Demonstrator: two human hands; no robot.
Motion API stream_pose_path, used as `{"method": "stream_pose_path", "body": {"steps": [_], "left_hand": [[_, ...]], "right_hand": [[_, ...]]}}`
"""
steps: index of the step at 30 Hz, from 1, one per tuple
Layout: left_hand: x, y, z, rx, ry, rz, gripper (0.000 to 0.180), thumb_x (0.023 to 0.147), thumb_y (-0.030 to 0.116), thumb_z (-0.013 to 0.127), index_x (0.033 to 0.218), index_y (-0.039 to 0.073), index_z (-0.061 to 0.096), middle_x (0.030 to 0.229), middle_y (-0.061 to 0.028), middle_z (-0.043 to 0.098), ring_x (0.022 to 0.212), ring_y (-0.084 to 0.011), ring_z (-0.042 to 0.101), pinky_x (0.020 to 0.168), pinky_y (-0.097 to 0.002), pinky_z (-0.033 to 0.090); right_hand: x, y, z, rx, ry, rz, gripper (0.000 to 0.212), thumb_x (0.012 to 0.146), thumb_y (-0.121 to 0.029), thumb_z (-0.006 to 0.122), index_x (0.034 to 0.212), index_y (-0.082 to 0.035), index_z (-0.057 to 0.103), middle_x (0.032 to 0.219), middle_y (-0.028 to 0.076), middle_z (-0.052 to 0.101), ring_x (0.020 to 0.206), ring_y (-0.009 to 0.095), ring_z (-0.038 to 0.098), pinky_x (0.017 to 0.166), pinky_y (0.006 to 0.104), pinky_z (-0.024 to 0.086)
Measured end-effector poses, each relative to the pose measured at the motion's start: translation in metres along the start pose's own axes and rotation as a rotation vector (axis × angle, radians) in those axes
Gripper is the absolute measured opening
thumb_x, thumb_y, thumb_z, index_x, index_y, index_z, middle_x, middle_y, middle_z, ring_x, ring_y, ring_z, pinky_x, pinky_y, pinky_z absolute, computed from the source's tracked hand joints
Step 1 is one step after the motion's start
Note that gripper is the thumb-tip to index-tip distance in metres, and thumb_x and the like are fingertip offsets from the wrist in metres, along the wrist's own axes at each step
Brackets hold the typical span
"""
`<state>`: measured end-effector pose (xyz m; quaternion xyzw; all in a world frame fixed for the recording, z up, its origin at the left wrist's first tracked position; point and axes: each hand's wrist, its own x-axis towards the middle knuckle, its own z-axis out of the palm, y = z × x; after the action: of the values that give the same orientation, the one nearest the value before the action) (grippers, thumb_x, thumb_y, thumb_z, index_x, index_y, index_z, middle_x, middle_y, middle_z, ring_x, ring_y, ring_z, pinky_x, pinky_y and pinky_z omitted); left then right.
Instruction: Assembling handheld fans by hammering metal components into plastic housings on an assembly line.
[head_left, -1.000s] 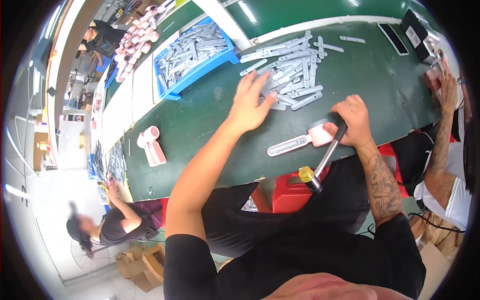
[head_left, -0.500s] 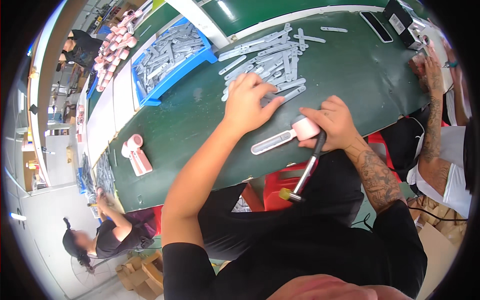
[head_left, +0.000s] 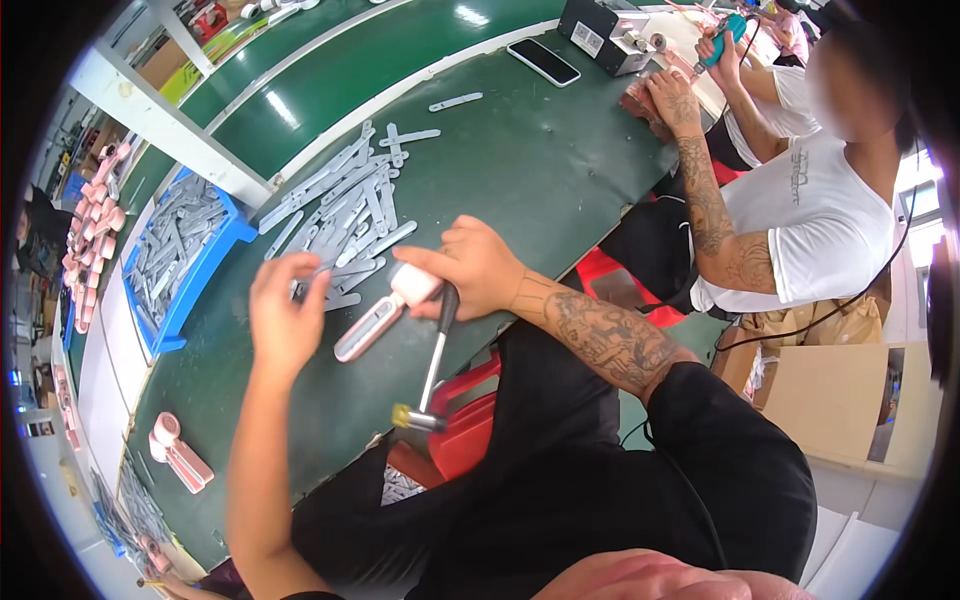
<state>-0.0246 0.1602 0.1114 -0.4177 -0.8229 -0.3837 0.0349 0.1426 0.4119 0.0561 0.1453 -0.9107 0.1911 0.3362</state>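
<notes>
My right hand (head_left: 478,268) is closed around a pink round-headed housing (head_left: 415,285) and also grips a small hammer (head_left: 434,370) by its black handle. The hammer's metal head with a yellow face hangs down past the table edge. The housing's long handle, with a grey inlay, points left and toward me over the table. My left hand (head_left: 288,308), a little blurred, is at the near left side of a pile of grey strips (head_left: 350,205). Its thumb and fingers come together at what looks like a grey strip, partly hidden.
A blue tray (head_left: 222,243) full of grey strips stands to the left. Another pink housing (head_left: 180,452) lies at the near left. A phone (head_left: 543,62) and a black box (head_left: 602,37) lie farther back. On the right, a co-worker's tattooed arm (head_left: 705,190) reaches over the table.
The view has swung right, showing more of the co-worker. My left hand has drawn back from the strip pile toward me. My right hand still holds the pink housing and hammer.
</notes>
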Motion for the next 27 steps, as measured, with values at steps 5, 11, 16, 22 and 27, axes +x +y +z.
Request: {"method": "stream_pose_path", "body": {"steps": [5,11,16,22,27], "left_hand": [[-0.060,-0.035,-0.061,0.115,-0.068,-0.117,0.023,0.100,0.007,0.071,0.122,0.002,0.076,0.100,-0.0148,0.072,0.091,-0.0275,0.069,0.085,-0.0374,0.054],[-0.113,-0.051,-0.070,0.057,-0.099,-0.214,0.018,0.104,0.006,0.061,0.118,-0.001,0.072,0.104,-0.0139,0.072,0.091,-0.0242,0.068,0.082,-0.0358,0.054],[-0.124,-0.072,-0.064,0.016,0.017,-0.334,0.020,0.109,0.015,0.063,0.110,-0.003,0.072,0.088,-0.0080,0.068,0.081,-0.0164,0.062,0.076,-0.0317,0.050],[-0.126,-0.081,-0.075,-0.206,0.016,-0.439,0.026,0.111,0.022,0.065,0.103,-0.001,0.072,0.087,0.0044,0.062,0.079,-0.0058,0.050,0.072,-0.0248,0.042],[-0.126,-0.086,-0.083,-0.276,0.007,-0.448,0.025,0.111,0.022,0.066,0.103,-0.001,0.073,0.085,0.0072,0.061,0.077,-0.0048,0.048,0.069,-0.0244,0.040]], "right_hand": [[0.016,-0.001,0.010,-0.054,0.078,0.065,0.071,0.083,-0.051,0.086,0.143,-0.015,0.070,0.065,-0.003,0.057,0.061,0.020,0.056,0.067,0.0363,0.039],[0.005,-0.007,0.010,-0.160,0.106,0.073,0.072,0.082,-0.049,0.087,0.143,-0.014,0.070,0.066,-0.003,0.061,0.060,0.018,0.060,0.066,0.0356,0.040],[0.004,-0.008,0.014,-0.156,0.096,0.110,0.072,0.078,-0.048,0.089,0.139,-0.013,0.071,0.072,-0.002,0.068,0.061,0.020,0.063,0.066,0.0357,0.040],[0.008,-0.007,0.010,-0.201,0.098,0.113,0.068,0.078,-0.044,0.090,0.136,-0.013,0.071,0.078,-0.002,0.072,0.065,0.020,0.066,0.068,0.0353,0.041],[0.006,-0.005,0.012,-0.199,0.087,0.116,0.068,0.078,-0.043,0.090,0.136,-0.013,0.071,0.081,-0.002,0.074,0.067,0.020,0.067,0.068,0.0353,0.042]]}}
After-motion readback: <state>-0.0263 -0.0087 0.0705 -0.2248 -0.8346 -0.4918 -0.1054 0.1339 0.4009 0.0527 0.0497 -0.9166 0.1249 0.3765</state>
